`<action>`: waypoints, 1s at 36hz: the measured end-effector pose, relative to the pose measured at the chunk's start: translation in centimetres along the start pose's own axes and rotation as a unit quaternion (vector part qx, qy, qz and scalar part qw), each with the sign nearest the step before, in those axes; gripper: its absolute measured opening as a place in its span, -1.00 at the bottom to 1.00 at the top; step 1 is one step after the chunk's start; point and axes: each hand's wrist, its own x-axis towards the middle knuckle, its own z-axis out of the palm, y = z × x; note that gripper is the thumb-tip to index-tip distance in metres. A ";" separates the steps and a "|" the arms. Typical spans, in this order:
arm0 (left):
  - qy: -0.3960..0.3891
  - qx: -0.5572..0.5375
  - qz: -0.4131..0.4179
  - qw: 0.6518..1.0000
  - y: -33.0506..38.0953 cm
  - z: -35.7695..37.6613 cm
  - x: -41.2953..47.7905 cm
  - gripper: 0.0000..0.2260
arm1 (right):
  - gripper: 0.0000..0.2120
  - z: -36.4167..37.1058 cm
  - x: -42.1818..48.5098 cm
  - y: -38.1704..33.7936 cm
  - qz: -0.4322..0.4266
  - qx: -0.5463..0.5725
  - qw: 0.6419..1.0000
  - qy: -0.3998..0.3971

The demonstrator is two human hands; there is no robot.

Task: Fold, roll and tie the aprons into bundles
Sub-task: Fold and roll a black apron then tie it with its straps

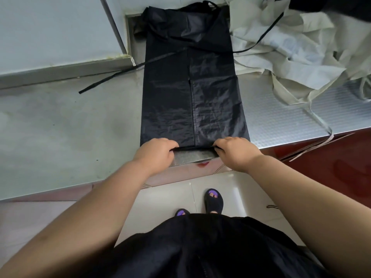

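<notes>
Right now the black apron (192, 87) lies as a long narrow strip on the steel counter (60, 127), running straight away from me, with a seam line down its middle and its far end crumpled near the back of the counter. Its near hem sits just short of the counter's front edge, and I have it turned up into a thin first fold. My left hand (155, 152) grips that fold at its left end, fingers curled over the top, and my right hand (236, 152) pinches the right end the same way, so both hands are closed on the apron's hem with a short stretch of the fold showing between them. One black strap (112, 77) trails off the apron's left side across the bare steel toward the pale wall (50, 27). A second black strap (261, 39) runs off the right side and lies over a heap of cream aprons (291, 47) just beside the black one, with cream ties hanging over the counter's edge. Below that edge on the right is a red cabinet front (331, 167). Under my arms I see pale floor tiles (220, 193), my black sandals (213, 200), and the dark garment (200, 247) I am wearing.
</notes>
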 end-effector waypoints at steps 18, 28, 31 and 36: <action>-0.005 -0.073 -0.208 0.975 -3.1 -2.5 3.6 -0.90 | -0.76 -3.6 3.9 1.6 0.106 -0.013 0.993 -0.045; 0.100 -0.155 -0.247 0.951 -3.6 -1.3 2.7 -0.83 | -0.78 -3.3 4.3 3.8 0.171 0.106 0.979 -0.002; 0.124 -0.200 -0.264 0.935 -3.8 -1.0 2.9 -0.84 | -0.75 -3.0 4.3 3.9 0.177 0.117 0.977 0.004; 0.114 -0.215 -0.279 0.929 -3.7 -1.1 3.2 -0.81 | -0.70 -2.5 4.1 3.9 0.193 0.126 0.973 0.027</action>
